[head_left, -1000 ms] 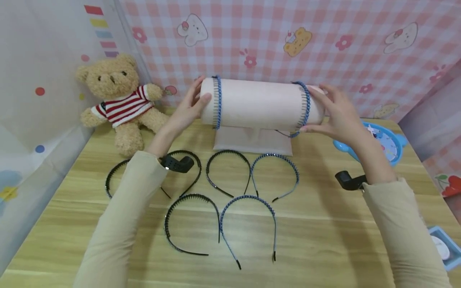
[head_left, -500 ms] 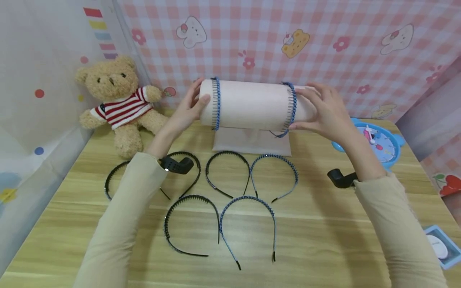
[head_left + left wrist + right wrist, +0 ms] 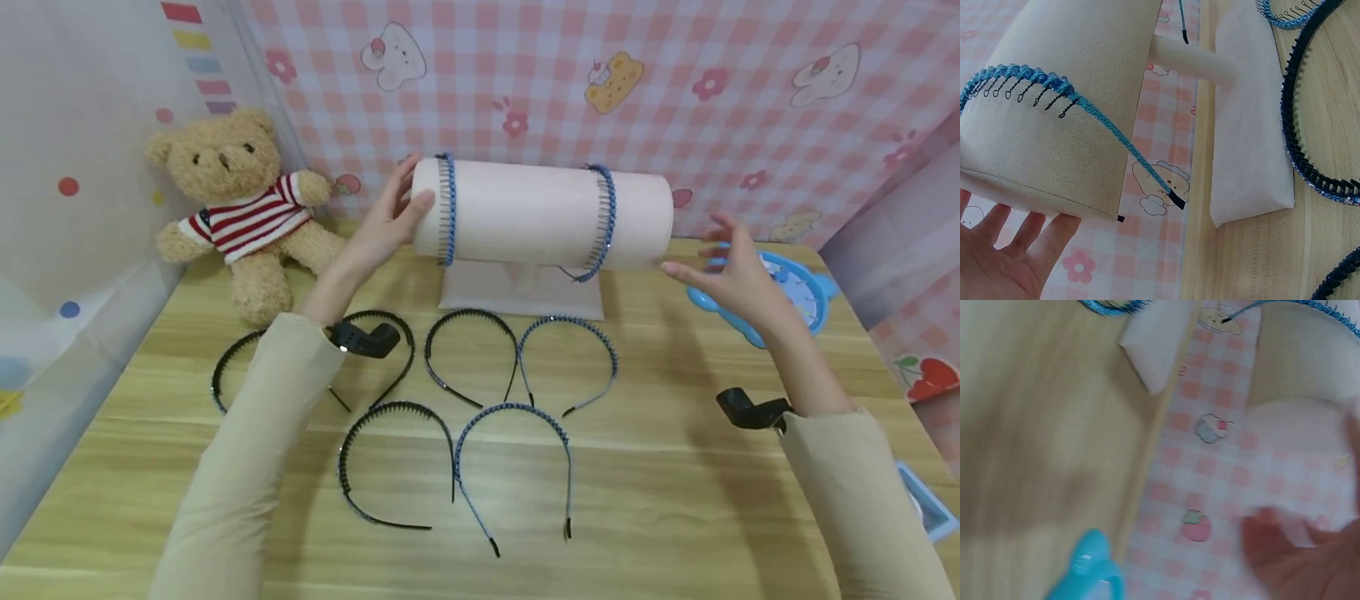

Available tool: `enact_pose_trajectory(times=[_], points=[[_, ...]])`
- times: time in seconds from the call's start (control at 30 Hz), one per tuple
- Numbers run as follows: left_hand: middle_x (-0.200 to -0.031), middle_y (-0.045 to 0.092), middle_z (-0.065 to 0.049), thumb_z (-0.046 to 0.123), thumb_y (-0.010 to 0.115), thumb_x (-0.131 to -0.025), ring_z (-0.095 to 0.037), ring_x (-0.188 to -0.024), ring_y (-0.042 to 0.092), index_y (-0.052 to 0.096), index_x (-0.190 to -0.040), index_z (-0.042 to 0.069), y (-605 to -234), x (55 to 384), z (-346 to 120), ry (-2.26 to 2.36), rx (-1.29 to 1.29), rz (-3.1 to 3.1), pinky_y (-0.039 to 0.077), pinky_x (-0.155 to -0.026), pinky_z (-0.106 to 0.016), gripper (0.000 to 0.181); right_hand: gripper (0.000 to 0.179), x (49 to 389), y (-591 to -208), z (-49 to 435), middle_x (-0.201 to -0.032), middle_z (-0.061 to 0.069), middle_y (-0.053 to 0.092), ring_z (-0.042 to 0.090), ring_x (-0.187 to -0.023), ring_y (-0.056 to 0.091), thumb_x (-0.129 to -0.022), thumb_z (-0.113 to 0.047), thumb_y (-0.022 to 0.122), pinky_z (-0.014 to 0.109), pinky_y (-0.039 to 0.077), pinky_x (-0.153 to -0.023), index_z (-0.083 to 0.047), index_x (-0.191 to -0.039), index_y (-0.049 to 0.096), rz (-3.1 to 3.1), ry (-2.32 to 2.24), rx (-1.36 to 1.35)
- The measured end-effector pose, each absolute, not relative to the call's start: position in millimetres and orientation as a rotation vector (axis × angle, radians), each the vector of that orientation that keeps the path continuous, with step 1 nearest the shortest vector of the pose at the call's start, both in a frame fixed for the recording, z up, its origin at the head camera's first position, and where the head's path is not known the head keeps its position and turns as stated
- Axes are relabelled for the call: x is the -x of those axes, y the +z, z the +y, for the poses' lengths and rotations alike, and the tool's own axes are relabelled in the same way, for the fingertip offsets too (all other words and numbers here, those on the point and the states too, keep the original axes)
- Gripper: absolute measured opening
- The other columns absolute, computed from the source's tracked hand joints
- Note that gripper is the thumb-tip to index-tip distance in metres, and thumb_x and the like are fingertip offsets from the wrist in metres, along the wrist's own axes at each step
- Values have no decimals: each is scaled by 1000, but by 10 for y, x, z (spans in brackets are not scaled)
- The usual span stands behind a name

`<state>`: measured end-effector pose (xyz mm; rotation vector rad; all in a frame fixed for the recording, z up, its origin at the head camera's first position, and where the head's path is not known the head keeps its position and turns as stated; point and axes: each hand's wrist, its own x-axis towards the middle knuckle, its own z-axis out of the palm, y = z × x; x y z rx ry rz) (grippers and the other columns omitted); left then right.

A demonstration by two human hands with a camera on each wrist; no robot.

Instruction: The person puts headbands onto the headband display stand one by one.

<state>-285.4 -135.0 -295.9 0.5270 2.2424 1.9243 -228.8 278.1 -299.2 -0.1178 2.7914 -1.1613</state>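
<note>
A pale headband display stand [image 3: 525,212], a padded roll on a flat base, stands at the back of the table. Two blue headbands sit on the roll: one headband [image 3: 447,208] near its left end, another headband [image 3: 606,218] right of its middle. My left hand [image 3: 386,221] holds the roll's left end, thumb in front and fingers behind; the left wrist view shows fingertips [image 3: 1063,226] against that end. Off the right end, my right hand [image 3: 738,271] is apart from the roll with fingers spread and nothing held; it is blurred in the right wrist view.
Several black and blue headbands lie in front of the stand, among them a black headband [image 3: 397,462] and a blue headband [image 3: 513,408]. A teddy bear [image 3: 236,200] sits at the back left. A blue clock [image 3: 795,292] and a light-blue box [image 3: 930,504] are at right.
My right hand slid the right-hand headband a little left along the roll, then let go and moved away right. My left hand has stayed at the left end.
</note>
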Motion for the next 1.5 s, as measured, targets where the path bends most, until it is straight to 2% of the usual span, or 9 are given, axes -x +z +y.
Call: enact_pose_trajectory(times=[0.1,0.17,0.3,0.57,0.67,0.83,0.97,1.23,1.5], points=[[-155,9,-1,40,44,-94,-28,-138,23,8,-146,32,-2977,2904,-1368,1907,-533,2267,37,-103,-54,64,84,2300,-3146,2851,-136,29,30,42,-122,35,-88,-46,54,54,39,-97,2,-143,13,2591,-928,103],[-155,9,-2,39,44,-94,-28,-138,23,8,-147,31,-2961,2898,-1368,1902,-528,2272,37,-103,-54,64,75,2312,-3264,2852,-130,29,38,39,-118,41,-89,-45,53,50,43,-94,6,-137,27,2501,-817,173],[-155,8,-4,33,42,-96,-30,-138,21,6,-148,26,-2893,2830,-1350,1899,-513,2264,35,-104,-55,63,56,2339,-3449,2733,-122,24,49,33,-112,48,-89,-40,56,44,46,-90,2,-123,46,2471,-743,278],[-155,9,-6,24,37,-98,-31,-138,24,6,-148,23,-2843,2743,-1312,1894,-501,2266,37,-103,-54,58,50,2405,-3653,2344,-111,20,60,29,-101,56,-85,-40,60,41,50,-85,2,-111,55,2521,-549,363],[-155,9,-6,23,36,-98,-31,-137,24,6,-148,24,-2855,2744,-1308,1894,-504,2266,38,-102,-54,58,38,2417,-3719,2260,-96,16,62,24,-86,57,-86,-31,62,33,51,-73,3,-101,57,2554,-534,389],[-155,9,-5,24,37,-98,-30,-137,24,6,-148,25,-2861,2745,-1308,1888,-505,2266,39,-101,-53,58,15,2429,-3735,2224,-75,7,55,15,-66,48,-88,-14,56,23,42,-56,1,-86,55,2572,-535,420],[-155,8,-5,25,37,-98,-29,-137,24,5,-148,26,-2849,2741,-1315,1889,-505,2263,39,-101,-53,59,17,2426,-3673,2274,-75,7,57,11,-62,52,-90,-13,51,24,49,-55,4,-91,51,2468,-687,357],[-155,8,-5,25,37,-98,-30,-137,24,5,-148,25,-2835,2739,-1313,1894,-496,2262,38,-102,-53,58,44,2406,-3513,2513,-81,6,65,9,-67,62,-94,-21,50,27,56,-61,12,-122,39,2249,-1034,213],[-155,9,-6,25,37,-98,-30,-138,23,6,-148,25,-2844,2747,-1316,1891,-490,2266,37,-103,-53,59,49,2360,-3330,2815,-84,7,65,10,-69,63,-91,-26,56,32,57,-65,10,-121,44,2134,-1083,175]])
